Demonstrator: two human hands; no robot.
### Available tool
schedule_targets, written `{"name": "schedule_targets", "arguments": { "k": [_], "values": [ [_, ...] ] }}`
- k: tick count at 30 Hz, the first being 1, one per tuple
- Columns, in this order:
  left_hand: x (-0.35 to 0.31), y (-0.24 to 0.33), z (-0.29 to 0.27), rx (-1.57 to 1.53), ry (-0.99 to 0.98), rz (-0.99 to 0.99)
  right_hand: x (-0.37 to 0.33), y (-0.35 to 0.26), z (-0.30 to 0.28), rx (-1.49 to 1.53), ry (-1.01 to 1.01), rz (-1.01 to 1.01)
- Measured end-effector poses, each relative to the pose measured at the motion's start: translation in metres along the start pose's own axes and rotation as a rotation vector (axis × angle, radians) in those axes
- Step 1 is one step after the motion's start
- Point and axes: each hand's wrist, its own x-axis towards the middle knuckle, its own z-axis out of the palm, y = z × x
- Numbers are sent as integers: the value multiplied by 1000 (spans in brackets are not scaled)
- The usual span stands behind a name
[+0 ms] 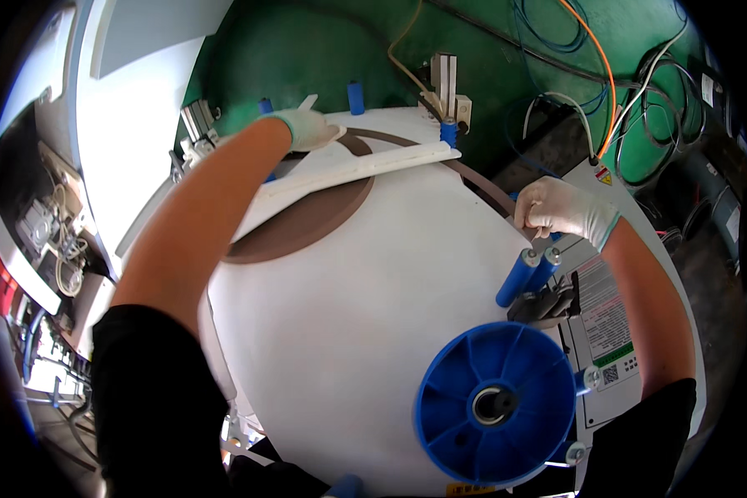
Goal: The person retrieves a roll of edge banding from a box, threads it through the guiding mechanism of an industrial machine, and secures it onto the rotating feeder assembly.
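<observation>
Tape threading at a white round table, mid-step.

Left hand (307,129), gloved, upper centre: fingers flat and closed down on brown tape (303,224) where it meets the white bar (365,166). Right hand (560,207), gloved, right of centre: curled shut, pinching the tape band at the table (373,315) rim above two blue rollers (529,274). Blue spool (496,404), lower right, untouched. Judged step: laying tape along its path. Next move would call for steady tension while guiding the band round the rollers.
</observation>
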Motion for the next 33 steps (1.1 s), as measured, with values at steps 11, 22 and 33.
{"name": "schedule_targets", "arguments": {
  "k": [11, 22, 33],
  "values": [
    [7, 31, -3, -320, -47, -185, 9, 8, 5, 143, -81, -234],
    [-19, 192, -95, -340, 412, 475, 2, 5, 10, 238, -184, -226],
    [-30, 222, -81, -285, 309, 646, -17, 13, 25, 580, -55, -338]
  ]
}}
